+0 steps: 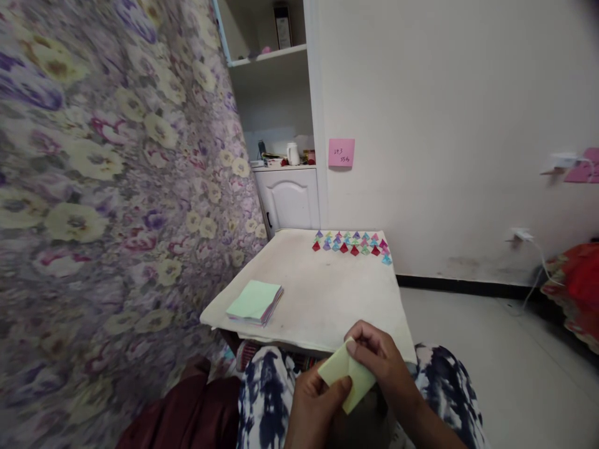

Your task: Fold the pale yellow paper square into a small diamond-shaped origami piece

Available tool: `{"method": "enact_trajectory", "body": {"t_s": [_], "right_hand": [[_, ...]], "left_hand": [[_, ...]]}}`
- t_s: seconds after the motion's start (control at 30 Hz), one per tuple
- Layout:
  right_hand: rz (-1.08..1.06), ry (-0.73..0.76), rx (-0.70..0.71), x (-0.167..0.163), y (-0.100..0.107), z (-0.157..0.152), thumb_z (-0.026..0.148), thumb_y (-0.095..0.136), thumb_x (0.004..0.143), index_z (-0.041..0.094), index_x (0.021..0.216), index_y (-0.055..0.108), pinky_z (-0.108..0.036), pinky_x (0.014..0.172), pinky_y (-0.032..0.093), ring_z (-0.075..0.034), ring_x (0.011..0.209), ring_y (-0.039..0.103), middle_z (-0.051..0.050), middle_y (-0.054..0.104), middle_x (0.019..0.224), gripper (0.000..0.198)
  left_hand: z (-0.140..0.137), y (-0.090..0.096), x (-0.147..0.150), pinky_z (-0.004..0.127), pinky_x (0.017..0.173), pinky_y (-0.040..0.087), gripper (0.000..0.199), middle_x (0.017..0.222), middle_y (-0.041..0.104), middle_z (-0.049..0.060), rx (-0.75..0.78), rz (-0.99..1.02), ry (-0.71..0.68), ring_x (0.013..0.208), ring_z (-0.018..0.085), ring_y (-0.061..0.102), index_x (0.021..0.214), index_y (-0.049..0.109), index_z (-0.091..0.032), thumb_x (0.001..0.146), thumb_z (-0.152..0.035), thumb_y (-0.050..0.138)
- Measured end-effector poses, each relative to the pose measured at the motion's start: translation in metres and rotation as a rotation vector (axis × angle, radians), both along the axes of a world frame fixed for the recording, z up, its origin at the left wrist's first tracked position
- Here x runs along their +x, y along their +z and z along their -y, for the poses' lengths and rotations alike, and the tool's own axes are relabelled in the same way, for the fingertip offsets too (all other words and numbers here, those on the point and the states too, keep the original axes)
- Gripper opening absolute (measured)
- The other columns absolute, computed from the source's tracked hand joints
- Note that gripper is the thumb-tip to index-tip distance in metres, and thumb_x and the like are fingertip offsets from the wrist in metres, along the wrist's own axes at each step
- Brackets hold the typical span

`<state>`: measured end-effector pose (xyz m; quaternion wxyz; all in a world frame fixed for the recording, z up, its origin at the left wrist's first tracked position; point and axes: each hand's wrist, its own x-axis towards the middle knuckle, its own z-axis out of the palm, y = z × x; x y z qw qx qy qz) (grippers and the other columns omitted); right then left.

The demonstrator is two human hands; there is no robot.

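Note:
A light yellow-green sheet of folded paper (358, 378) is held between both hands, above my lap and just off the table's front edge. My left hand (319, 399) pinches its left and lower part, thumb on top. My right hand (372, 349) grips the upper corner between thumb and fingers. A crease runs across the paper's face. To the left on the table (304, 299) lies a stack of coloured paper squares (255, 300), with a pale green one on top. Rows of small folded paper pieces (349, 242) in several colours line the table's far right edge.
A flowered curtain (116, 187) hangs close on the left. Behind the table stand a white cabinet (291, 196) with shelves and a wall bearing a pink note (341, 153). A dark red cloth (187, 411) lies at lower left. Plugged-in white cables (523, 234) run down at right.

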<state>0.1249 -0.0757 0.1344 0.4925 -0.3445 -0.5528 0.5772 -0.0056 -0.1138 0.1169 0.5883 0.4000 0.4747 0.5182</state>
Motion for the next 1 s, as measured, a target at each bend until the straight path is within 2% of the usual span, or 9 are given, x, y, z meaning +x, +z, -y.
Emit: {"method": "enact_trajectory", "body": {"t_s": [0.13, 0.3, 0.43, 0.6, 0.67, 0.73, 1.0], "right_hand": [[-0.042, -0.037, -0.022, -0.004, 0.0, 0.001, 0.03, 0.056, 0.079, 0.016, 0.067, 0.049, -0.019, 0.048, 0.029, -0.009, 0.054, 0.037, 0.004, 0.042, 0.058, 0.02], [-0.088, -0.062, -0.03, -0.001, 0.0, -0.001, 0.041, 0.042, 0.088, 0.016, 0.074, 0.055, -0.021, 0.05, 0.033, -0.011, 0.055, 0.041, 0.002, 0.046, 0.061, 0.032], [-0.062, -0.104, -0.001, 0.005, 0.001, 0.0, 0.038, 0.052, 0.082, 0.016, 0.085, 0.058, -0.022, 0.054, 0.037, -0.013, 0.061, 0.047, -0.001, 0.053, 0.069, 0.023], [0.069, -0.168, 0.171, 0.012, 0.01, 0.005, 0.03, 0.056, 0.079, 0.018, 0.086, 0.059, -0.026, 0.063, 0.041, -0.017, 0.071, 0.052, -0.003, 0.057, 0.077, 0.014], [0.137, -0.178, 0.279, 0.013, 0.012, 0.005, 0.026, 0.055, 0.078, 0.018, 0.082, 0.06, -0.028, 0.07, 0.041, -0.018, 0.076, 0.052, -0.004, 0.057, 0.081, 0.009], [0.19, -0.174, 0.326, 0.013, 0.012, 0.004, 0.022, 0.055, 0.077, 0.018, 0.078, 0.06, -0.028, 0.07, 0.041, -0.017, 0.074, 0.051, -0.003, 0.055, 0.078, 0.007], [0.231, -0.141, 0.211, 0.014, 0.009, -0.002, 0.021, 0.057, 0.074, 0.017, 0.079, 0.061, -0.024, 0.061, 0.038, -0.015, 0.066, 0.046, 0.001, 0.047, 0.067, 0.007]], "left_hand": [[0.0, -0.001, 0.001, 0.018, 0.044, 0.033, 0.03, 0.05, 0.053, -0.003, 0.005, 0.019, 0.008, 0.042, 0.006, 0.035, 0.079, 0.072, -0.012, 0.058, -0.034, 0.074], [0.002, 0.0, 0.002, 0.018, 0.044, 0.033, 0.03, 0.05, 0.053, -0.003, -0.001, 0.067, 0.026, 0.043, 0.006, 0.035, 0.08, 0.073, -0.012, 0.057, -0.032, 0.075], [0.002, 0.001, 0.002, 0.018, 0.043, 0.032, 0.032, 0.05, 0.054, -0.002, -0.031, 0.12, 0.009, 0.04, 0.005, 0.033, 0.083, 0.072, -0.011, 0.058, -0.032, 0.074], [0.001, -0.001, 0.001, 0.017, 0.04, 0.028, 0.034, 0.049, 0.054, -0.002, -0.038, 0.09, 0.002, 0.041, 0.006, 0.035, 0.084, 0.071, -0.011, 0.058, -0.034, 0.074], [0.0, -0.001, 0.002, 0.017, 0.041, 0.029, 0.035, 0.05, 0.053, -0.002, -0.036, 0.077, 0.012, 0.042, 0.006, 0.036, 0.084, 0.071, -0.011, 0.058, -0.034, 0.074], [0.001, 0.0, 0.003, 0.017, 0.042, 0.031, 0.036, 0.05, 0.053, -0.002, -0.033, 0.081, 0.018, 0.042, 0.006, 0.036, 0.085, 0.071, -0.011, 0.057, -0.034, 0.075], [0.001, 0.004, 0.006, 0.02, 0.047, 0.033, 0.033, 0.051, 0.055, -0.002, -0.017, 0.031, 0.019, 0.044, 0.008, 0.038, 0.081, 0.072, -0.011, 0.057, -0.034, 0.074]]}}
